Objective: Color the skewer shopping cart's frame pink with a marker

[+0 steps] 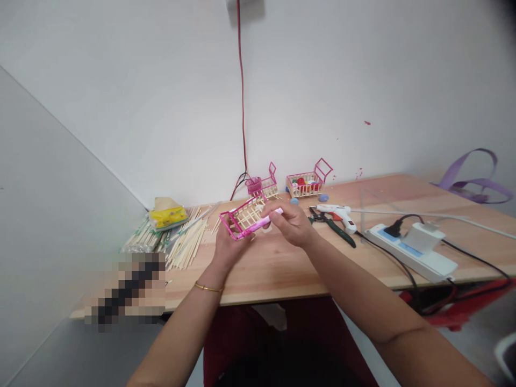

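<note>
My left hand [228,248] is closed around a small stick-built cart [249,216], a slatted basket of pale sticks with magenta-coloured edges. The cart is held tilted above the table. In my right hand [293,224] is a pink marker [266,221], its lower end touching or very close to the cart's near magenta edge. Parts of the cart's far side are hidden behind my right fingers. Behind it, by the wall, stand a second stick cart [271,185] and a third stick cart [308,185] filled with coloured round pieces.
Loose sticks [189,244] and a yellow packet [168,215] lie to the left. To the right are dark-handled pliers [338,234], a white glue gun [337,211] and a power strip [415,252] with cables. A purple strap [470,172] sits at the far right.
</note>
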The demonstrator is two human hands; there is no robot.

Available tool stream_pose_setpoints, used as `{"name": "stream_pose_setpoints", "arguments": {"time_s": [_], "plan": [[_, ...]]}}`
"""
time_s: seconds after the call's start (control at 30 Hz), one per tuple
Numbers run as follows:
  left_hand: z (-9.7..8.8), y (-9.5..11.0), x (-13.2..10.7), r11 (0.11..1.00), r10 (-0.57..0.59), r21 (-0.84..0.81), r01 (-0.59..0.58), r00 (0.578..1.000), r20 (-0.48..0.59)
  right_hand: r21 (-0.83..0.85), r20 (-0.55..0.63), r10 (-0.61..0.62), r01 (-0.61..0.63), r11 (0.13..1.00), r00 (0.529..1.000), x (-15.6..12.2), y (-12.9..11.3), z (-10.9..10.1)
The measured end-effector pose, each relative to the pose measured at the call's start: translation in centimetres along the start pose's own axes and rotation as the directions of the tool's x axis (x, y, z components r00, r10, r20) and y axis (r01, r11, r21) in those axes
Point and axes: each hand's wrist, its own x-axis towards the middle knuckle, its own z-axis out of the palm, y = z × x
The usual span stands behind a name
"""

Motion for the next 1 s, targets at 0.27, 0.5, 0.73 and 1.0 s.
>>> {"name": "stream_pose_setpoints", "arguments": {"time_s": [0.27,0.5,0.73,1.0], "plan": [[-0.07,-0.32,0.06,1.0,-0.001,-0.009,0.001,1.0,-0.008,-0.016,-0.036,0.016,-0.017,1.0,0.999,-0.02,0.06,-0.24],[-0.19,-0.29,-0.05,0.999,0.033,-0.013,-0.033,0.999,-0.016,-0.159,-0.161,0.045,-0.071,0.985,0.986,0.02,0.61,-0.88],[-0.23,-0.45,0.03,1.0,0.017,0.022,-0.017,1.0,-0.016,-0.143,-0.054,-0.017,0.009,0.99,0.998,-0.06,0.64,-0.45],[-0.26,-0.46,0.07,0.999,0.014,0.043,-0.013,1.0,-0.026,-0.087,-0.026,0.029,-0.031,0.996,0.999,-0.18,0.77,-0.63]]}}
